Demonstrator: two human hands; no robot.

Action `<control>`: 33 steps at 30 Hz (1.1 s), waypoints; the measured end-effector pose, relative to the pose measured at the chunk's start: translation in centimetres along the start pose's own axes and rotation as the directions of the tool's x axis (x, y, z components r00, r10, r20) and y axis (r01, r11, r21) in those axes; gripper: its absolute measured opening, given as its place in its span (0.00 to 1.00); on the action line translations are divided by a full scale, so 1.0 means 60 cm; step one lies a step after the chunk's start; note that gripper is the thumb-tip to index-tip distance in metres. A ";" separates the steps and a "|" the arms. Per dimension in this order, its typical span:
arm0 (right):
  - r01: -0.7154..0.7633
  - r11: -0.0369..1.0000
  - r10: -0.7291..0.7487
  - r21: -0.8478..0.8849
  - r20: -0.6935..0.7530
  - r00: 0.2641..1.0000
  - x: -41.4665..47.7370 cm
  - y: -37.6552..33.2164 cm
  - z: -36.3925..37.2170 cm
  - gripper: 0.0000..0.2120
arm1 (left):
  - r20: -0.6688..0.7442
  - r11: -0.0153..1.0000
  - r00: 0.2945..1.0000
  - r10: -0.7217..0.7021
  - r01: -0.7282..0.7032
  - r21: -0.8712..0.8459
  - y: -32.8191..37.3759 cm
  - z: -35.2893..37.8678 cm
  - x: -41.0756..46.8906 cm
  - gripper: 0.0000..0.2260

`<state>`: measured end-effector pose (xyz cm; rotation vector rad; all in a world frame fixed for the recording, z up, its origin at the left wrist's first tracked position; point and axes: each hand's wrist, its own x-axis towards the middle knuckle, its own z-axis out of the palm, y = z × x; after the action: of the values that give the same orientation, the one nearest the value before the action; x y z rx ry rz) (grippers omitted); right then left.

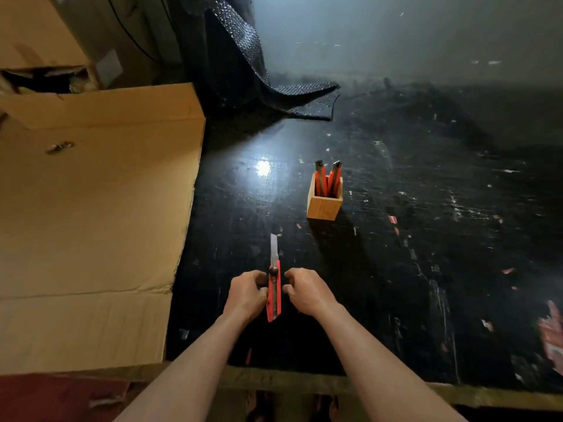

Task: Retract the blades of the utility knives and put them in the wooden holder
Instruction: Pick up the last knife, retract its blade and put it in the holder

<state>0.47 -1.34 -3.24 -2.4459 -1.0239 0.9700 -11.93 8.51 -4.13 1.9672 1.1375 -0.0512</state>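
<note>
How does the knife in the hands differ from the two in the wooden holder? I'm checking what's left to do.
The held knife has its blade out; the two knives in the holder show none. The held one lies nearly flat, gripped by the left hand, right hand beside it; the others stand in the wooden holder. All are red and black.

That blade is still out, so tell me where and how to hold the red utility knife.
Grip the red utility knife by the handle's long sides, coming from the rear end nearest the person. The bare blade points away toward the wooden holder, so the fingers should stay behind the black slider knob.
</note>
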 end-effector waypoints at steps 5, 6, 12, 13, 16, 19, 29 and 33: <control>-0.030 0.984 0.031 0.175 0.000 1.000 -0.016 -0.005 0.039 0.09 | 0.029 0.995 1.000 -0.008 0.011 -0.096 -0.007 0.015 -0.005 0.13; -0.039 0.978 0.042 0.203 -0.011 0.999 -0.019 -0.006 0.043 0.10 | 0.026 0.993 1.000 -0.018 0.021 -0.114 -0.007 0.017 -0.006 0.13; -0.089 0.933 0.109 0.349 -0.037 0.993 -0.032 0.000 0.045 0.11 | 0.002 0.968 0.997 -0.072 0.071 -0.239 -0.002 0.030 -0.013 0.14; -0.090 0.925 0.114 0.370 -0.043 0.993 -0.035 0.001 0.040 0.11 | -0.004 0.963 0.997 -0.072 0.068 -0.261 0.000 0.030 -0.012 0.15; -0.085 0.883 0.123 0.462 -0.053 0.991 -0.041 0.002 0.016 0.12 | -0.010 0.948 0.998 -0.056 0.050 -0.315 0.015 0.025 -0.008 0.16; -0.038 0.844 0.099 0.536 -0.085 0.991 -0.046 0.003 -0.022 0.13 | 0.016 0.923 1.000 -0.008 0.013 -0.384 0.042 0.007 -0.002 0.18; 0.278 0.751 -0.067 0.600 -0.349 0.935 -0.059 -0.009 -0.189 0.16 | 0.035 0.751 0.970 0.240 -0.163 -0.640 0.207 -0.085 -0.002 0.18; 0.359 0.710 -0.117 0.606 -0.401 0.908 -0.074 -0.021 -0.267 0.15 | 0.072 0.663 0.954 0.291 -0.147 -0.734 0.283 -0.120 -0.013 0.20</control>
<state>8.68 -4.10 11.01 -1.7273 -0.6831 0.6400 -2.51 8.87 11.75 1.3200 0.6301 0.3039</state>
